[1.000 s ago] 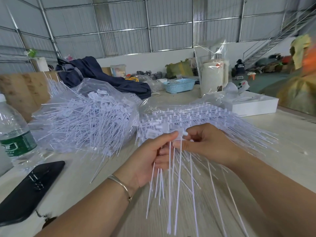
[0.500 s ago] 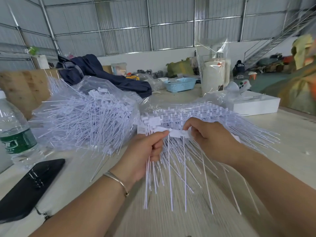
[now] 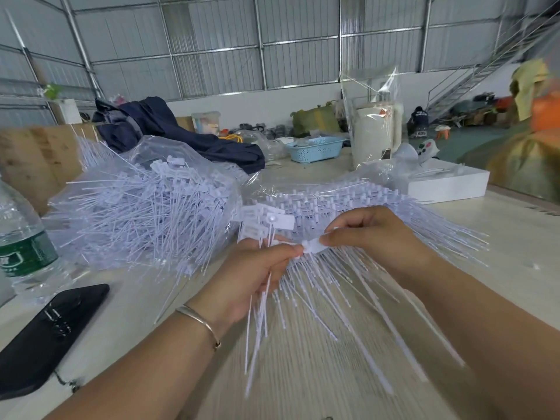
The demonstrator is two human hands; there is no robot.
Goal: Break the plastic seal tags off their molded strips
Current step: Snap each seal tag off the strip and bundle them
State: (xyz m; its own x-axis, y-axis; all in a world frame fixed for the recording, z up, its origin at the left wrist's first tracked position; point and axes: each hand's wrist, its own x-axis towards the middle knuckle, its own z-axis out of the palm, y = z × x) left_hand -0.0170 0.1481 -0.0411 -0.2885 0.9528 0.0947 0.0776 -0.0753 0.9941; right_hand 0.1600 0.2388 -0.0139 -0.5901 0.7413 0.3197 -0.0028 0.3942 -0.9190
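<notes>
White plastic seal tags (image 3: 274, 221) are gripped as a bunch in the left hand (image 3: 254, 277) at centre frame, their thin tails hanging below the fist. One tag head (image 3: 313, 247) is pinched by the right hand (image 3: 372, 237), now drawn against the left thumb; half a second earlier a wider strip spanned the hands. Loose tags in a clear bag (image 3: 145, 207) lie centre left on the pale worktop (image 3: 515, 237).

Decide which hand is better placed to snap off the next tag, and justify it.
Probably the right hand: it pinches a single tag, free to twist, while the left hand grips a bundle of tags, anchoring them.
</notes>
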